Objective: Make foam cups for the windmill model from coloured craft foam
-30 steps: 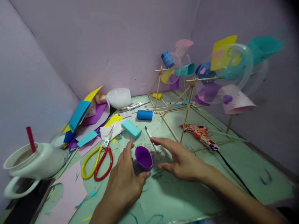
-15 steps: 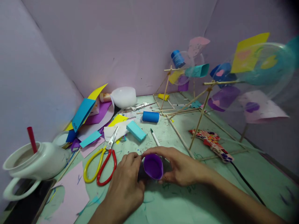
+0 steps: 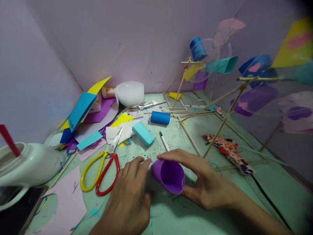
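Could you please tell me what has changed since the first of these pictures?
The right hand has closed on the purple paper cup, shifted it rightward and tipped its opening to the right. The left hand remains beside the cup; whether it touches is unclear. The scissors, blue roll and turquoise block stayed put.

The one head view looks forward and down over the surface (image 3: 168,218) — close above the left hand (image 3: 130,192) and right hand (image 3: 206,182) — facing the pale wall (image 3: 97,39).
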The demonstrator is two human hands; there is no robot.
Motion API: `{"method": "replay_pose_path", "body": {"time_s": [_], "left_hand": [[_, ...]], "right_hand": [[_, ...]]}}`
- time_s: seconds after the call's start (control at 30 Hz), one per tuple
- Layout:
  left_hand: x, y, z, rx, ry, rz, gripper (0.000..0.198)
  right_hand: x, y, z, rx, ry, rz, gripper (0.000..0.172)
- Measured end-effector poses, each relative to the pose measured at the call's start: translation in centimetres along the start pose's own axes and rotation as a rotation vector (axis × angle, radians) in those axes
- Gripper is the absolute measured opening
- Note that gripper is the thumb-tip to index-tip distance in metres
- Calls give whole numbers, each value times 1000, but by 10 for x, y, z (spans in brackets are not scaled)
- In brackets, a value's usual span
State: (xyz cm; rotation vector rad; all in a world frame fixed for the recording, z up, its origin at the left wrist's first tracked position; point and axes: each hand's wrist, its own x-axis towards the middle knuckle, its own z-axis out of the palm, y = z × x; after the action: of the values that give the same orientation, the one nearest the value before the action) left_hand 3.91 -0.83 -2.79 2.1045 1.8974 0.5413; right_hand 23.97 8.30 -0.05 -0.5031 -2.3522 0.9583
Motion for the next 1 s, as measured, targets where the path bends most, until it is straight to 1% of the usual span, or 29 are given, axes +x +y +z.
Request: {"method": "replay_pose_path", "body": {"time_s": [0.07,0.13,0.27,0.37,0.47,0.53,0.57,0.6,0.67,0.73,0.77,0.83,0.9,0.93,1.0], "left_hand": [[0,-4,1,44,74,6,60],[0,-7,2,88,125,30,55],[0,-11,2,143,142,63,51],[0,-10,3,136,119,58,50],[0,-10,6,107,120,50,50],[2,-10,6,102,144,30,47],[3,-9,6,105,158,19,45],[4,-9,4,106,174,10,41],[4,-5,0,73,223,12,34],[3,0,-5,-14,324,21,25],[2,4,-8,-64,382,23,21],[-1,12,-13,-140,470,19,16],[-4,17,-16,-177,478,25,16],[-5,19,-17,-188,449,43,17],[-8,20,-16,-214,357,121,20]], "right_hand": [[-2,-1,-4,-103,92,-48,64],[-4,-2,-6,-177,196,-89,63],[-6,-4,-9,-202,341,-136,59],[-8,-6,-8,-199,395,-145,61],[-9,-7,-8,-173,394,-178,63],[-9,-8,-9,-128,359,-209,64],[-8,-9,-9,-107,318,-201,64],[-8,-9,-9,-89,257,-175,64],[-7,-9,-9,-81,86,-82,67],[-8,-9,-7,-77,-81,-2,67],[-9,-9,-6,-60,-136,15,66],[-11,-8,-4,4,-179,29,64],[-15,-8,-3,74,-179,37,64],[-16,-8,-3,99,-183,39,65],[-18,-8,-2,129,-214,31,67]]}}
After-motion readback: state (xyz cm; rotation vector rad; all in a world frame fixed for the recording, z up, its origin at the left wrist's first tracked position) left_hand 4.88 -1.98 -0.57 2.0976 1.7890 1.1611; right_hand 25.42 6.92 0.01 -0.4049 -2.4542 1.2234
